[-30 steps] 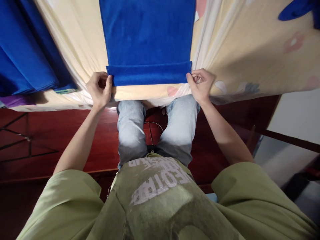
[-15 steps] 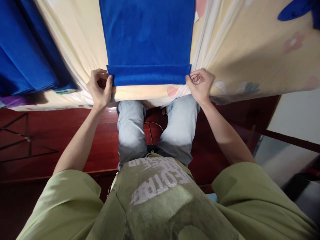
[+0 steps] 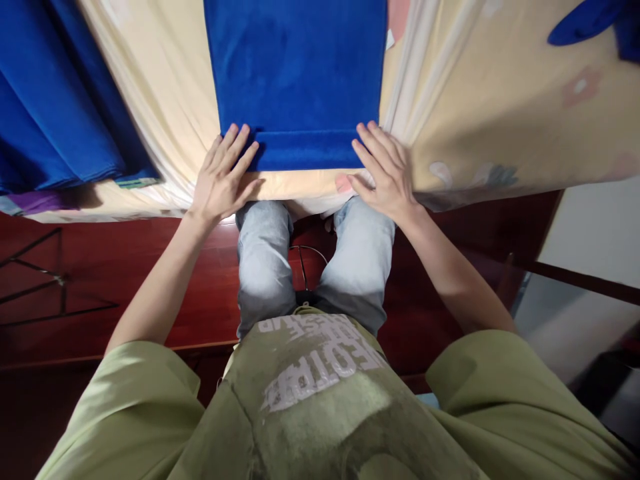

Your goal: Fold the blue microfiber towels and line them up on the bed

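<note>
Blue towel [image 3: 300, 73] on cream floral cloth [image 3: 475, 127], ctr, running off top of frame. Folded strip [image 3: 305, 150] across its near edge. L hand [image 3: 220, 177]: grip unclenched, fingers extended & spread, resting on L end of strip. R hand [image 3: 387, 175]: same, on R end. Folded blue fabric [image 3: 65, 120] well to L, w/ purple cloth [image 3: 40, 201] at its near edge. Blue item [image 3: 585, 23] far R, partly cut off.

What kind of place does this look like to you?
Probably a room in a home, perhaps a bedroom: a cream flower-print sheet is spread out ahead, a partly folded blue cloth lies on it, and the floor looks like glossy reddish wood.
</note>
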Available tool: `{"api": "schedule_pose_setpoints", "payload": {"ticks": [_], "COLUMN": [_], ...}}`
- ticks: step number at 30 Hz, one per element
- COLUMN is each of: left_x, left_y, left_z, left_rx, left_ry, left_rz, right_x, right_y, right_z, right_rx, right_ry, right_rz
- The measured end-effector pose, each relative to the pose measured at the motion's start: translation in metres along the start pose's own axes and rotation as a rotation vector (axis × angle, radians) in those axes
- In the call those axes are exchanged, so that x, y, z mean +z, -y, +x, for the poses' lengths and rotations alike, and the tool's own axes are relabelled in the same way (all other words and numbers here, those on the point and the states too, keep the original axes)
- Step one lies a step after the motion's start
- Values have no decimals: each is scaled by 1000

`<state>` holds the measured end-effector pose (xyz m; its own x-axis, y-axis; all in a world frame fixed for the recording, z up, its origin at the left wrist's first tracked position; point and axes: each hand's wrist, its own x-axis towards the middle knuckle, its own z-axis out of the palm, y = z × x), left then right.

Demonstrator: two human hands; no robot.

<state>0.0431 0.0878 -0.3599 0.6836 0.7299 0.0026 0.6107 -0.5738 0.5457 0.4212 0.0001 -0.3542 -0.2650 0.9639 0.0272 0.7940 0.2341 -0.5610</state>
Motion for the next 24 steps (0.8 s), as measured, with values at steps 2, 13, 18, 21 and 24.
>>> {"api": "schedule_pose_setpoints", "payload": {"ticks": [2, 13, 18, 21, 24], "left_x": [4, 11, 4, -4, -12], "left_y": [2, 13, 15, 9, 3], "left_z": [2, 5, 13, 7, -8], "left_rx": [1, -73, -104, -90, -71], "left_ry": [9, -50, -36, -59, -61], "left_rz": [-22, 15, 48, -19, -122], "right_x": [3, 13, 17, 14, 10], "right_y": [0, -5, -13, -6, 8], "right_z": [5, 5, 12, 6, -11], "right_rx": [0, 116, 150, 126, 124], "right_ry": [35, -8, -57, -91, -119], "right_rz": [1, -29, -48, -39, 4]}}
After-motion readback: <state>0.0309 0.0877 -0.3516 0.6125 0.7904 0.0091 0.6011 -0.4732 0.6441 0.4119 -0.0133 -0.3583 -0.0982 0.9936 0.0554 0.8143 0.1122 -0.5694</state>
